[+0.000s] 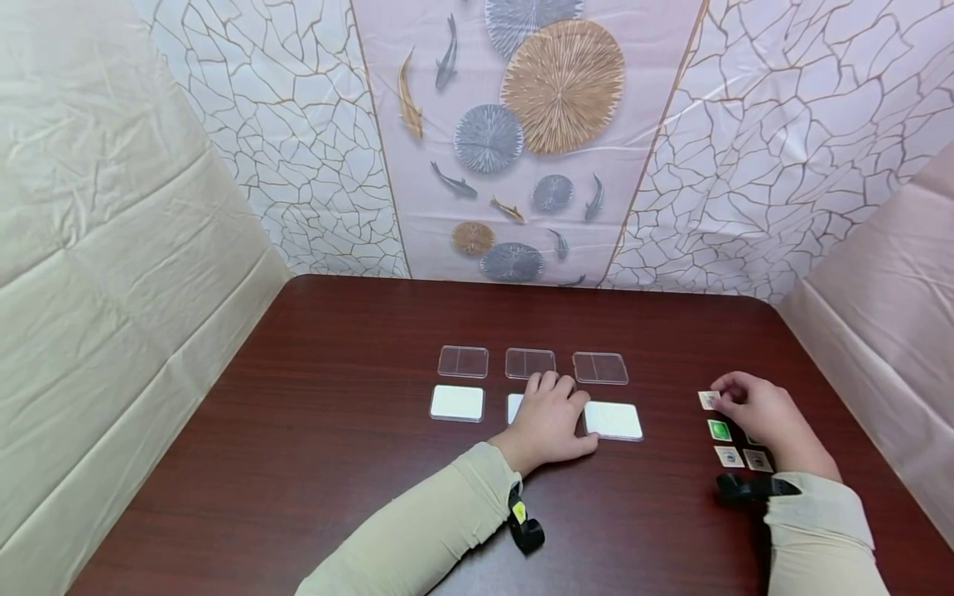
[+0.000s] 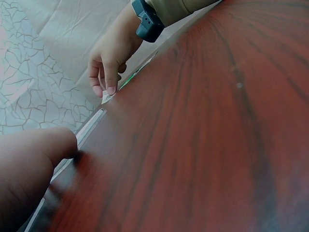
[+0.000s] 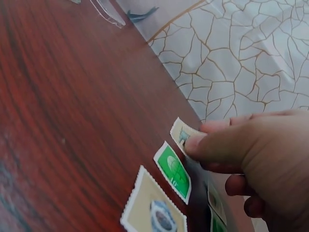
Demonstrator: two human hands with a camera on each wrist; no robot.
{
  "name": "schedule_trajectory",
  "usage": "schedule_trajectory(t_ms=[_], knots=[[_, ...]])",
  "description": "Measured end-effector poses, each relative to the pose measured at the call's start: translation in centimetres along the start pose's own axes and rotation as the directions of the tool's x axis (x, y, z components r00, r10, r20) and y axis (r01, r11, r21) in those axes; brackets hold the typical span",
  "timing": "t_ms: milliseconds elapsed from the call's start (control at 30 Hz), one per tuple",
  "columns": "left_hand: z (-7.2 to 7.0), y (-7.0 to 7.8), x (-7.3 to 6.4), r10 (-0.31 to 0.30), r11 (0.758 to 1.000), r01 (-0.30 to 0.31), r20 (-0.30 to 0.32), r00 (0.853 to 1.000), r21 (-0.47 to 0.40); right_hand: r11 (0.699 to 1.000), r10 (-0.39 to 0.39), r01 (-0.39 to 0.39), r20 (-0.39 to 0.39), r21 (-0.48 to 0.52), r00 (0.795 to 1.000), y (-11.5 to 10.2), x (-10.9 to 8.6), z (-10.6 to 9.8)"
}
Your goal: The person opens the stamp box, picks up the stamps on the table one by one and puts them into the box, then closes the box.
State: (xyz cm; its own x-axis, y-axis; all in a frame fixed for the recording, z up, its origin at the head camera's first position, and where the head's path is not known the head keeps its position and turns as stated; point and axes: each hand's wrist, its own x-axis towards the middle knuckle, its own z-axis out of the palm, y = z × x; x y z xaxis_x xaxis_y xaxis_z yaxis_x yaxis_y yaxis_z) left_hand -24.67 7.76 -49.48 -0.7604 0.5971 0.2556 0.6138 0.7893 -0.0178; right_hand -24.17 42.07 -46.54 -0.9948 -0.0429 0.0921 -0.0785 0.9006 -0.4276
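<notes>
One stamp [image 3: 180, 132] is beige, the table [image 1: 335, 397] reddish-brown.

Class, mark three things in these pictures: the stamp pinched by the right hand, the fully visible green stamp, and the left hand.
Pinched stamp [image 3: 180, 131]: right wrist view, on its uncovered part.
Green stamp [image 3: 173, 172]: right wrist view, middle of its face.
Left hand [image 1: 550, 424]: head view, back of the hand.

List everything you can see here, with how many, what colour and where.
Table: 1, red-brown, centre
Back cloth: 1, white and pink, patterned, behind table
Side cloths: 2, cream and pale pink, left and right
Clear cases: 3, colourless, back row
White cases: 3, white, front row, middle one partly covered
Stamps: at least 5, beige and green, table's right
Wrist cameras: 2, black, at wrists
Sleeves: 2, beige, on arms
Left hand: 1, bare, over middle white case
Right hand: 1, bare, pinching a beige stamp
</notes>
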Motion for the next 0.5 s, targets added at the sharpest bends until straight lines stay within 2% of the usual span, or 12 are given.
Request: schedule_trajectory(t_ms=[267,500], knots=[[-0.1,0.0,0.0,0.003,1.000,-0.003,-0.005,1.000,0.003,0.998,-0.021,0.023,-0.034,0.059,0.999,-0.9,-0.1,-0.1],[-0.1,0.0,-0.1,0.001,1.000,-0.001,-0.011,1.000,-0.005,0.988,-0.030,0.024,0.037,0.150,0.999,-3.7,0.4,-0.3]])
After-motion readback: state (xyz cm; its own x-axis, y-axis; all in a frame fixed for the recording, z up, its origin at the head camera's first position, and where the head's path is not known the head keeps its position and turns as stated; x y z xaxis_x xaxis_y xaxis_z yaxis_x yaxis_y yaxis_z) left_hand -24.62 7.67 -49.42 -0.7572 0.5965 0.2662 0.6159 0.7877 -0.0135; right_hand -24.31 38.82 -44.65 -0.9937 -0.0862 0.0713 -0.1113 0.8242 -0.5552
